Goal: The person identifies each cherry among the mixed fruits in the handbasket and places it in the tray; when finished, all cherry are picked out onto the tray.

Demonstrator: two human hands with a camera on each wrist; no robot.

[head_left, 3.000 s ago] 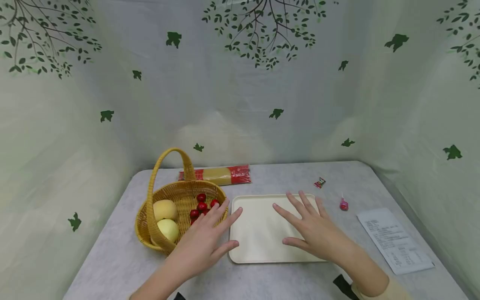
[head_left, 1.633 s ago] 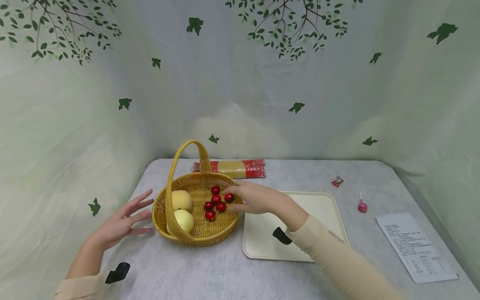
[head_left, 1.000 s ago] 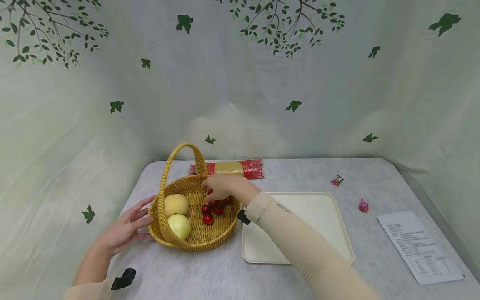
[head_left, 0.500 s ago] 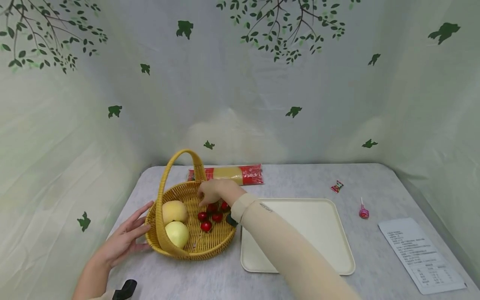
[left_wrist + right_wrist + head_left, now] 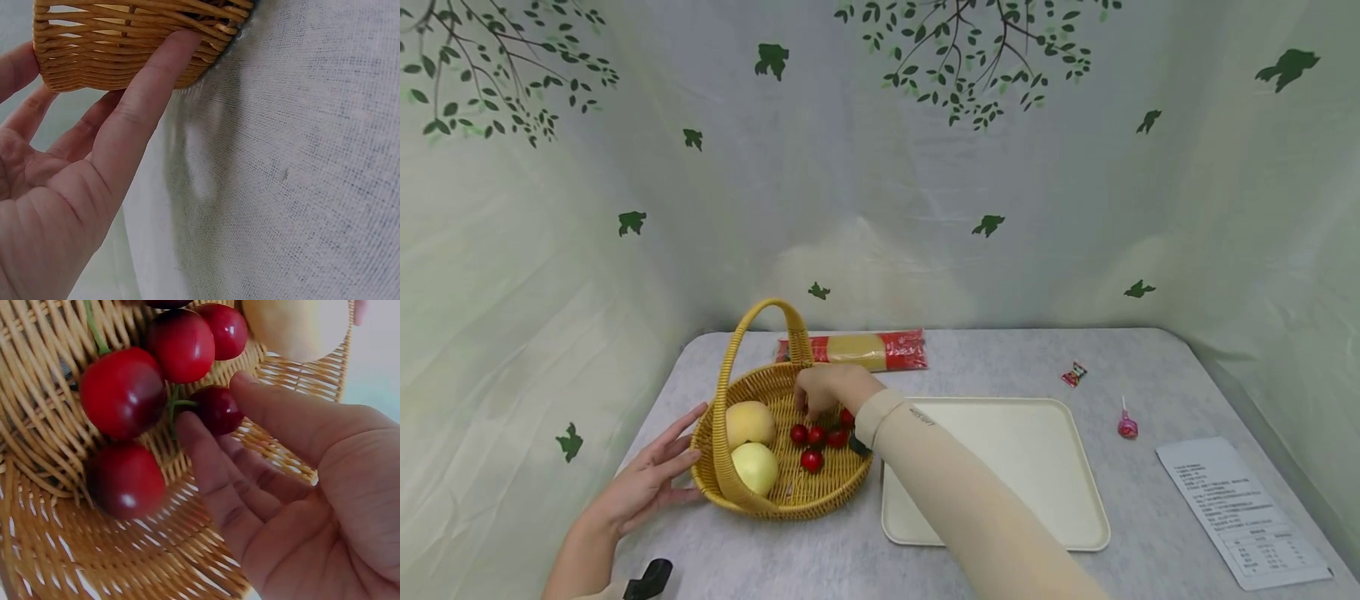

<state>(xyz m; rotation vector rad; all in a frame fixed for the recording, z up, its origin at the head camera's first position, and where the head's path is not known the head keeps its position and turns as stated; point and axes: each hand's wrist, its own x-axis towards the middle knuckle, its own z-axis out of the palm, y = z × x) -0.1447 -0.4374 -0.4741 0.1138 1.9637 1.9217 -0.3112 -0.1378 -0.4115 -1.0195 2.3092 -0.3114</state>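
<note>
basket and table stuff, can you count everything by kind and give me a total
Red cherries showing in the basket: 4, possibly more behind the right hand
Yellow apples: 2
Baskets: 1
Trays: 1
Noodle packs: 1
Wrapped candies: 1
Lollipops: 1
Printed sheets: 1
Total: 12

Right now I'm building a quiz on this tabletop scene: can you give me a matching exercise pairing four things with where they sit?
Things:
1. small red cherries
2. cream rectangular plastic tray
3. red-and-yellow packet of spaghetti
4. white printed paper sheet

Places:
A. behind the woven yellow wicker basket, near the backdrop
B. at the table's right edge
C. inside the basket, under the right hand
D. directly right of the basket

Pairs: 1-C, 2-D, 3-A, 4-B
</note>
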